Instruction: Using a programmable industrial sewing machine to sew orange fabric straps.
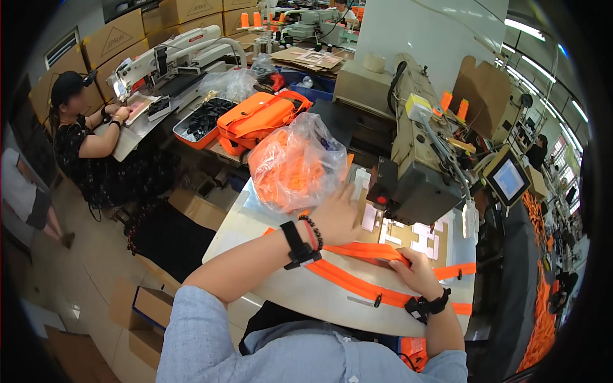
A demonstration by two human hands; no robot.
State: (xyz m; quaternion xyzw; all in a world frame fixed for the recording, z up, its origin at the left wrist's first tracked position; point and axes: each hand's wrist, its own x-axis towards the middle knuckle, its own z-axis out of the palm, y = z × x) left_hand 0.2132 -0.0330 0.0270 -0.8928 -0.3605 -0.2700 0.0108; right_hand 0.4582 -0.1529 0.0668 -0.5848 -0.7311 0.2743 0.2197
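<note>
My left hand (333,219) reaches over the table beside the sewing machine head (415,191), fingers extended and apart, just below a clear bag of orange pieces (287,166). My right hand (412,268) is closed on an orange zipper strip (357,251), with part of the strip raised. A second orange zipper strip (345,281) with a black pull lies along the pale table (249,249). Under the machine lies a brown template (439,252) with white cut-out pieces on it.
An orange bag (255,121) and a box of black parts (207,124) lie behind. A co-worker (96,147) sits at another machine on the left; someone (22,185) stands beyond. A screen (507,175) is at the right. Cardboard boxes (150,306) are on the floor.
</note>
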